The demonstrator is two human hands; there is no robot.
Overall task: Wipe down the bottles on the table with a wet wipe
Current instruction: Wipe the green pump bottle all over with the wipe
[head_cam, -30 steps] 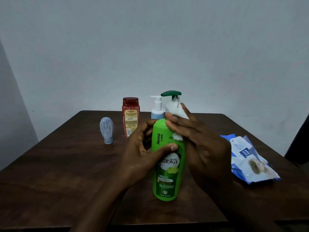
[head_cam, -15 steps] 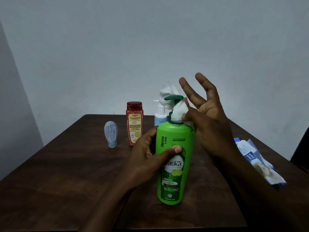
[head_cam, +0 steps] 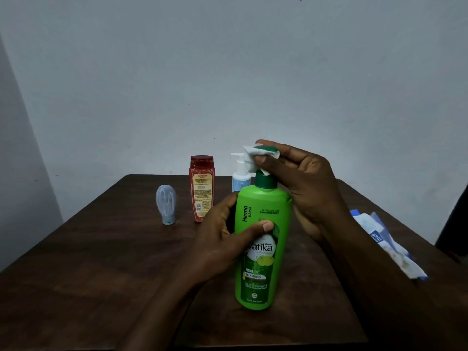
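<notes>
green bottle (head_cam: 263,224), red bottle (head_cam: 201,188), brown table (head_cam: 101,249)

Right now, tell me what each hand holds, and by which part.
The left hand grips the green bottle around its upper body, thumb across the front. The right hand pinches the wipe over the bottle's pump head.

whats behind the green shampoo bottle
A small white pump bottle stands behind the green shampoo bottle; only its pump and upper body show, its lower part is covered. The left hand grips the green bottle, its fingertips hidden behind it.
</notes>
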